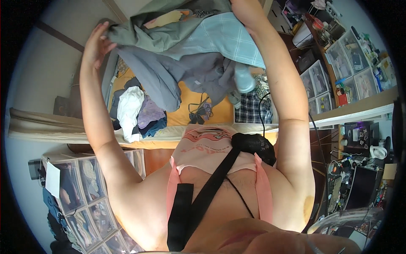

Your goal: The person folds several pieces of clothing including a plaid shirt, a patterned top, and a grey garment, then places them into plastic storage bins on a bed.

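My left hand (pixel 97 46), at the upper left, has its fingers around the edge of a grey-green cloth (pixel 165 36), which spreads raised and creased between my arms. At the top rim my right hand (pixel 249 13) grips the cloth's other side; its fingertips are cut off. A light blue checked fabric (pixel 226 39) hangs with it, reaching down to my right forearm. Below them a dark grey garment (pixel 203 71) droops over the yellow bed sheet (pixel 177 118). Whether these pieces are joined, I cannot tell. A pale blue item (pixel 245 81) is blurred beside it.
A clothes pile with a white piece (pixel 129 106) lies on the bed's left. Folded plaid clothes (pixel 252 106) fill a box on the right, a black cable (pixel 260 111) beside it. Clear drawers (pixel 92 184) stand lower left; a desk with a monitor (pixel 361 187) is right.
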### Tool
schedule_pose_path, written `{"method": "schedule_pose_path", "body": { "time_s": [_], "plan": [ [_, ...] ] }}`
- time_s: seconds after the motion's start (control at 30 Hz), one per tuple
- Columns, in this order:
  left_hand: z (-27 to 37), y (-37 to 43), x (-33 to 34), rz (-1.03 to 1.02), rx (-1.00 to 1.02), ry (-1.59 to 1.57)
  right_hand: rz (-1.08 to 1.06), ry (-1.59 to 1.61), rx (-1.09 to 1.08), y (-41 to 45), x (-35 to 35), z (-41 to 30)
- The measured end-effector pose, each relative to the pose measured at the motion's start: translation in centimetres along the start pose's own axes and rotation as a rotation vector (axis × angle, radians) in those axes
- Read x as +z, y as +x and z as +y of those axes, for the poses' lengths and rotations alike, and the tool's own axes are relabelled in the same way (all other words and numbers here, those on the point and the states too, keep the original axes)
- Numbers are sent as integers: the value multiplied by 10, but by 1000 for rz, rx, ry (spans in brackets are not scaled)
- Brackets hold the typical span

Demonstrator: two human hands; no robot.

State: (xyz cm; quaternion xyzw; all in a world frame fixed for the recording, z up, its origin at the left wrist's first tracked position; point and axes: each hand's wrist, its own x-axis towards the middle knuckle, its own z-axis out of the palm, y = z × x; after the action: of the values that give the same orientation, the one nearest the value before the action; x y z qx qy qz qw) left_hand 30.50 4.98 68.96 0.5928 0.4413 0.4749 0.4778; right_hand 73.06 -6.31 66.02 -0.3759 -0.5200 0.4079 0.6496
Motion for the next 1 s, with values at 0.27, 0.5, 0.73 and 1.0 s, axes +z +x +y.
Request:
{"method": "schedule_pose_path", "body": {
  "time_s": [0.27,0.5,0.73,1.0],
  "plan": [
    [-5,-134,153,-73,1110,798,3,-216,106,9,59,22],
    [-69,-102,202,84,958,548,-63,-75,137,8,92,44],
    [-66,-66,185,-57,777,213,200,-749,-416,-38,58,29],
    [2,-53,182,-229,391,-224,-327,-630,-117,-73,10,51]
  ]
}}
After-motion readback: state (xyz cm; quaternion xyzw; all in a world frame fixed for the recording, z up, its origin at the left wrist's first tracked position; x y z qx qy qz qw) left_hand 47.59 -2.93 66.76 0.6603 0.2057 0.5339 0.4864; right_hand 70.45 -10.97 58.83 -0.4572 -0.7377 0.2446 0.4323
